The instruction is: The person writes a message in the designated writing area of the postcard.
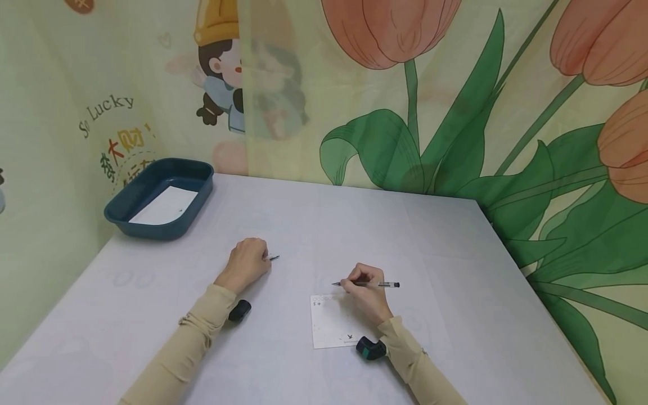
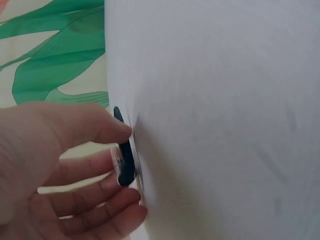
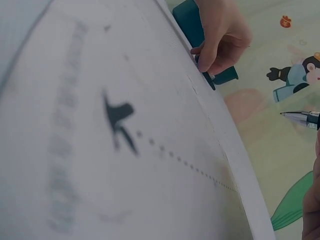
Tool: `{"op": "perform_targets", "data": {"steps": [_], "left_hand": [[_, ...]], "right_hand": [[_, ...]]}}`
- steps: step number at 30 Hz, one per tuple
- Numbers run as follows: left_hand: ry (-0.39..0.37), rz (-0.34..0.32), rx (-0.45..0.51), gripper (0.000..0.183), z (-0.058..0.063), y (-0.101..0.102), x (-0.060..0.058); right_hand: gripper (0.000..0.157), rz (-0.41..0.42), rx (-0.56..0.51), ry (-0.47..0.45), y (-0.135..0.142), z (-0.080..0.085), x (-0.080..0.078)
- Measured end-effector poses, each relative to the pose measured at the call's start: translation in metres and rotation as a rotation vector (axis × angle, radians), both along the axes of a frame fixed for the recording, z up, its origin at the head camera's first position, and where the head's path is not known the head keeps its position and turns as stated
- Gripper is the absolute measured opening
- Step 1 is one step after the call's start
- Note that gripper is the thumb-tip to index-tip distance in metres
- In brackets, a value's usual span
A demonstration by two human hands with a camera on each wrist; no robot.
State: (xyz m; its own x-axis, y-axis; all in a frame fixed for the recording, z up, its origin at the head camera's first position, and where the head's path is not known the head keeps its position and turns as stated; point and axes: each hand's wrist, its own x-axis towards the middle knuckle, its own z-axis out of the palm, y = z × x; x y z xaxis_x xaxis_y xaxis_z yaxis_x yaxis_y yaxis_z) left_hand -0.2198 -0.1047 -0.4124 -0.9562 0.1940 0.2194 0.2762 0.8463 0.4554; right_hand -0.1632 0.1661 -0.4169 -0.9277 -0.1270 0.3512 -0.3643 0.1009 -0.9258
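Observation:
My left hand (image 1: 246, 261) is low over the white table, left of the paper. Between its thumb and fingers it pinches a small black pen cap (image 2: 127, 162) with a clear part, close to the table surface. My right hand (image 1: 368, 292) grips a slim pen (image 1: 390, 284) with a dark end; the bare metal tip (image 3: 295, 117) points left, just above the paper's top edge. Under that hand lies a white sheet of notepaper (image 1: 329, 329). Small dark marks are at its upper left, and a bird print and dotted line (image 3: 171, 154) lie along its lower part.
At the table's far left corner stands a dark blue tray (image 1: 167, 232) holding white paper (image 1: 162, 208). Curtains printed with tulips (image 1: 390, 28) and a cartoon figure hang behind and beside the table (image 1: 440, 242). A black wrist camera (image 1: 371, 349) overlaps the notepaper's lower right corner.

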Motion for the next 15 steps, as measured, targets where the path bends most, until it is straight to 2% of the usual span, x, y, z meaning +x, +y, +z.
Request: {"op": "perform_targets", "data": {"steps": [7,11,15], "left_hand": [[0.013,-0.130,0.103,0.008,0.000,0.005,0.007],[0.015,-0.211,0.182,0.009,0.002,0.011,0.017],[0.070,-0.306,0.281,0.011,0.007,0.018,0.028]], "right_hand": [[0.014,0.007,-0.036,-0.034,0.005,-0.018,-0.011],[0.009,0.035,-0.118,-0.052,0.008,-0.020,-0.013],[0.009,0.085,-0.217,-0.057,0.010,-0.019,-0.014]]}}
